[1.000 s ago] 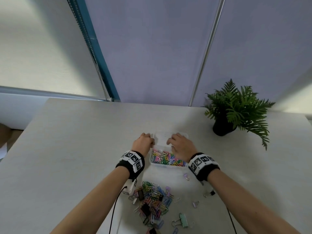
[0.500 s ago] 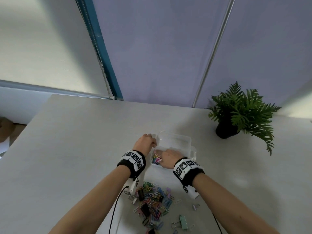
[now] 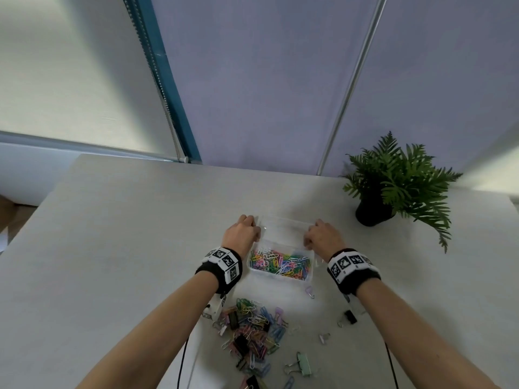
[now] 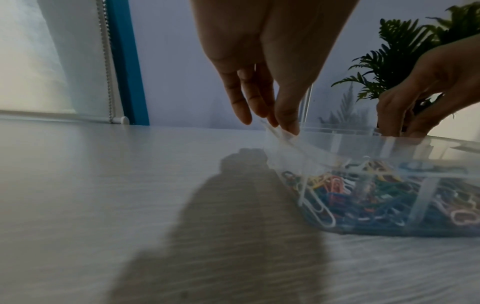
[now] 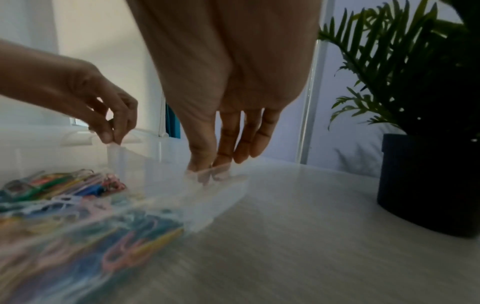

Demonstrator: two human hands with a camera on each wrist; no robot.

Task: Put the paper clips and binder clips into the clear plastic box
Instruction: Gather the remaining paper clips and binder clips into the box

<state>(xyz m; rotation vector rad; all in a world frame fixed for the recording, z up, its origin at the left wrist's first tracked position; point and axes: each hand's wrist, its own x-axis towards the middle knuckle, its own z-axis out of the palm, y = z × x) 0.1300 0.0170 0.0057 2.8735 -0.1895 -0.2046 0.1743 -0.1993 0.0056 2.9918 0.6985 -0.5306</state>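
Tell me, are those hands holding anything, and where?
Both hold the clear plastic box's lid: the left hand pinches its left edge, the right hand its right edge.

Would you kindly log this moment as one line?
left hand: pinches lid | right hand: pinches lid | clear plastic box: open | loose clips: on table

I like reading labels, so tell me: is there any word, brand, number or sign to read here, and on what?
No readable text anywhere.
Wristbands: black-and-white square code patterns only, no letters or numbers.
Clear plastic box, paper clips and plant pot: no label visible.
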